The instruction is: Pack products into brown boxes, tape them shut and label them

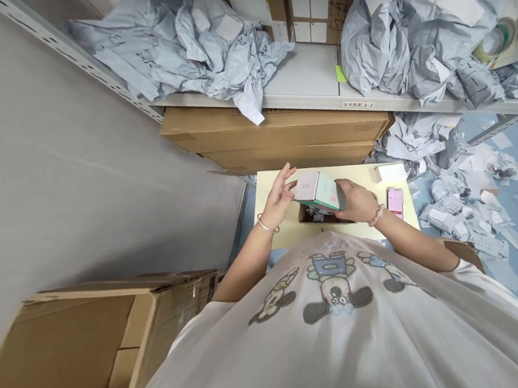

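Note:
My right hand (356,201) grips a small pale pink and mint-green box (325,190) by its right side, tilted above the table. On the box's left, my left hand (280,198) has its fingers spread, with fingertips close to the box's edge; whether they touch it I cannot tell. Beneath the box sits a small open brown carton (304,215) with crumpled paper-like scraps (318,214) inside, partly hidden by the box and my right hand. Both rest over a pale yellow tabletop (284,234).
A pink box (395,202) and a white box (390,173) lie at the table's right. Behind stand large flat cartons (276,130) under a shelf (307,70) heaped with grey plastic mailers (149,47). An open carton (65,347) stands lower left; discarded bags (462,214) litter the right floor.

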`<state>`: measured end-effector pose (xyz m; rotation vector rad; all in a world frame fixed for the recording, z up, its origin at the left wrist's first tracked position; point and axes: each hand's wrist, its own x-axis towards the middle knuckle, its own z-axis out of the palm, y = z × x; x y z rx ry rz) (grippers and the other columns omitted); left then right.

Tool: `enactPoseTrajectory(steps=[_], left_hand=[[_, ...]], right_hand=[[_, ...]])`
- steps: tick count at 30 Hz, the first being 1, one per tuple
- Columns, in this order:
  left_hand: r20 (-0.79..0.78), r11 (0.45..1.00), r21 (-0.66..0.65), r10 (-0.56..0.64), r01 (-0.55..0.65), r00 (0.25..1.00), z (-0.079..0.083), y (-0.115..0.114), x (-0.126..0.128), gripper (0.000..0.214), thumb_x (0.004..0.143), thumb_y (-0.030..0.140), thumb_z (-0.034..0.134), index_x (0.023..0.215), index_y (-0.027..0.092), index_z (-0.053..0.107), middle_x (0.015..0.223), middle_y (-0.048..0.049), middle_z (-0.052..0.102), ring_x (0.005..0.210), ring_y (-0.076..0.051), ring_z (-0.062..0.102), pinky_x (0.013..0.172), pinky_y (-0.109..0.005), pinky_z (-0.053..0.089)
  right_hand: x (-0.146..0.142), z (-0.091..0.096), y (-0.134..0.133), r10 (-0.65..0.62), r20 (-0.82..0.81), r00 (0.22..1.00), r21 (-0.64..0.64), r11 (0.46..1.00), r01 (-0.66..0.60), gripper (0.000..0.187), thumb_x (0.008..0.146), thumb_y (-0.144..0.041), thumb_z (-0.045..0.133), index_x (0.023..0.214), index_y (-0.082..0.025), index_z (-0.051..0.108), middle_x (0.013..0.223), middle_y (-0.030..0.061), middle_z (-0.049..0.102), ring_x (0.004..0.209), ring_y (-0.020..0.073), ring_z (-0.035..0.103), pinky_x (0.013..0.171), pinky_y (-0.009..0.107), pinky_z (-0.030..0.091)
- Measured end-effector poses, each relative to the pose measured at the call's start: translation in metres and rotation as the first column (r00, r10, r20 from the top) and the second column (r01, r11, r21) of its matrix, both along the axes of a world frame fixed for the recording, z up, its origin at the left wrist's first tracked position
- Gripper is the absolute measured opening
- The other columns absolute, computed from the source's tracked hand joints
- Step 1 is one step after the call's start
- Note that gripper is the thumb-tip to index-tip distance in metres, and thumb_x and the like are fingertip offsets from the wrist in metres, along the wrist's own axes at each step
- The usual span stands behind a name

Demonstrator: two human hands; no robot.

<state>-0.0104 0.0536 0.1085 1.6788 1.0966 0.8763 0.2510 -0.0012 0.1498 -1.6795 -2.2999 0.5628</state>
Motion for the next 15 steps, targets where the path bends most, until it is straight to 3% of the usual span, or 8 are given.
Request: enactPoseTrajectory(steps=[2, 3, 6, 8, 10, 13, 15], left_hand=[[-0.149, 0.966, -0.137, 0.198, -0.218, 0.969, -0.032, -0.007, 0.005, 0.066, 0.100, 0.051, 0.051, 0.157, 0.022, 0.038, 0.155, -0.0189, 0.048, 0.124, -0.028, 0.062, 0.095, -0.040, 0.055], [-0.293, 0.947, -0.186, 0.200, -0.261, 0.935, -0.044, -0.011, 0.008, 0.063, 0.097, 0.045, 0.056, 0.152, 0.017, 0.046, 0.150, -0.0201, 0.053, 0.122, -0.029, 0.064, 0.096, -0.039, 0.054], [-0.623, 0.938, -0.298, -0.050, -0.178, 0.781, -0.065, -0.021, 0.016, 0.042, 0.089, 0.030, 0.064, 0.126, 0.011, 0.069, 0.126, -0.0187, 0.071, 0.115, -0.030, 0.067, 0.095, -0.035, 0.052], [-0.733, 0.935, -0.326, -0.155, -0.143, 0.662, -0.069, -0.026, 0.020, 0.030, 0.093, 0.027, 0.055, 0.108, 0.011, 0.077, 0.111, -0.0177, 0.076, 0.107, -0.030, 0.070, 0.090, -0.033, 0.053], [-0.789, 0.943, -0.302, -0.163, -0.142, 0.593, -0.069, -0.028, 0.024, 0.035, 0.096, 0.025, 0.046, 0.096, 0.012, 0.079, 0.104, -0.0183, 0.077, 0.102, -0.030, 0.072, 0.086, -0.033, 0.052], [-0.811, 0.954, -0.271, -0.156, -0.126, 0.564, -0.067, -0.028, 0.029, 0.037, 0.097, 0.023, 0.045, 0.095, 0.012, 0.080, 0.105, -0.0189, 0.077, 0.103, -0.029, 0.071, 0.087, -0.031, 0.051], [-0.813, 0.952, -0.278, -0.163, -0.126, 0.560, -0.067, -0.029, 0.031, 0.036, 0.097, 0.023, 0.045, 0.097, 0.012, 0.080, 0.105, -0.0187, 0.077, 0.105, -0.029, 0.071, 0.090, -0.031, 0.050]], right_hand=[[-0.001, -0.011, -0.007, -0.021, 0.045, 0.999, -0.043, 0.999, 0.023, 0.076, 0.074, -0.039, 0.078, 0.139, -0.014, 0.048, 0.129, 0.0174, 0.064, 0.113, 0.0325, 0.064, 0.092, 0.042, 0.053], [-0.002, -0.015, -0.010, -0.014, 0.079, 0.997, -0.069, 0.997, 0.020, 0.074, 0.075, -0.039, 0.077, 0.137, -0.013, 0.048, 0.128, 0.0180, 0.064, 0.113, 0.0322, 0.064, 0.092, 0.040, 0.053], [-0.008, -0.022, -0.011, 0.064, 0.230, 0.971, -0.169, 0.985, -0.025, 0.067, 0.077, -0.035, 0.077, 0.133, -0.010, 0.052, 0.127, 0.0212, 0.065, 0.113, 0.0326, 0.065, 0.091, 0.038, 0.053], [-0.012, -0.026, -0.006, 0.135, 0.341, 0.930, -0.241, 0.969, -0.052, 0.065, 0.076, -0.033, 0.077, 0.131, -0.008, 0.054, 0.127, 0.0231, 0.065, 0.111, 0.0337, 0.067, 0.088, 0.038, 0.054], [-0.018, -0.031, 0.001, 0.202, 0.424, 0.883, -0.308, 0.949, -0.070, 0.064, 0.075, -0.030, 0.078, 0.130, -0.007, 0.055, 0.125, 0.0244, 0.066, 0.108, 0.0348, 0.068, 0.084, 0.039, 0.056], [-0.030, -0.042, 0.016, 0.303, 0.465, 0.832, -0.401, 0.910, -0.107, 0.059, 0.073, -0.022, 0.077, 0.126, -0.005, 0.058, 0.121, 0.0257, 0.068, 0.107, 0.0358, 0.070, 0.085, 0.042, 0.058], [-0.038, -0.053, 0.025, 0.302, 0.405, 0.863, -0.471, 0.878, -0.086, 0.050, 0.069, -0.012, 0.076, 0.117, -0.004, 0.063, 0.117, 0.0273, 0.070, 0.110, 0.0379, 0.070, 0.092, 0.046, 0.057]])
